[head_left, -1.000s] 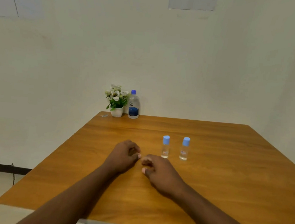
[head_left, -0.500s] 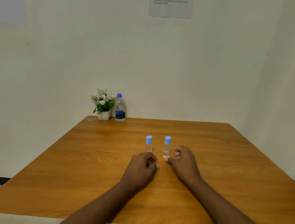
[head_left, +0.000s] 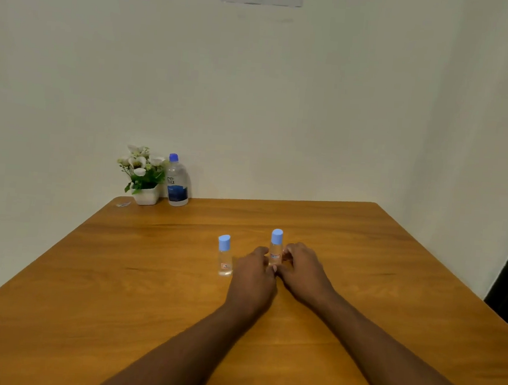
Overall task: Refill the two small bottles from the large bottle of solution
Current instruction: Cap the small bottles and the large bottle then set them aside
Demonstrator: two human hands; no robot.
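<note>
Blue-capped small bottle on the right [head_left: 275, 247] sits pinched between left hand [head_left: 252, 279] & right hand [head_left: 302, 270] mid-table, its twin [head_left: 225, 256] just left, untouched, large solution bottle [head_left: 177, 182] far back by the flower pot [head_left: 145, 195]; light, narrow thing, so a clumsy squeeze could tip it or knock its neighbour.
</note>
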